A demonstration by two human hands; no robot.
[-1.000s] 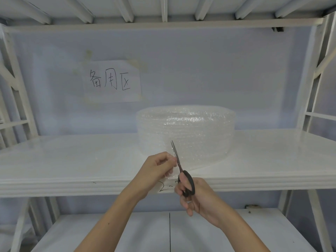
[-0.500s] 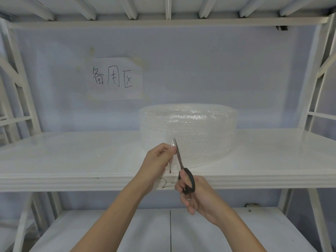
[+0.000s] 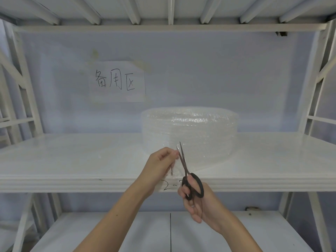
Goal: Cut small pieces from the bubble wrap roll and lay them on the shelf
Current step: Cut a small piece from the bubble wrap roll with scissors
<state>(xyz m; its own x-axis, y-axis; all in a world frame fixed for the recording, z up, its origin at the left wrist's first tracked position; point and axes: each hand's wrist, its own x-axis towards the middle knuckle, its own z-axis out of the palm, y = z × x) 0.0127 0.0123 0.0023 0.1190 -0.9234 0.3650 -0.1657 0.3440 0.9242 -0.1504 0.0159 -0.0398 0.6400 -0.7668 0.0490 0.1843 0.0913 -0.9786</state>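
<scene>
A clear bubble wrap roll [image 3: 192, 131] stands on the white shelf [image 3: 72, 160], slightly right of centre. Its loose end hangs forward over the shelf's front edge. My left hand [image 3: 160, 164] pinches that loose strip of bubble wrap [image 3: 175, 168] at its top left. My right hand [image 3: 195, 199] grips the black handles of the scissors [image 3: 183, 160]. Their blades point up, slightly parted, and sit in the strip just right of my left fingertips.
A paper sign [image 3: 117, 81] with handwritten characters is taped to the pale wall behind. White shelf posts rise at the left [image 3: 20, 84] and right [image 3: 316, 84] sides. A lower shelf [image 3: 127, 233] lies below my forearms. The upper shelf's underside [image 3: 169, 13] spans the top.
The scissor blades have parted slightly and sit a little higher along the strip. Both hands have stayed close together in front of the roll.
</scene>
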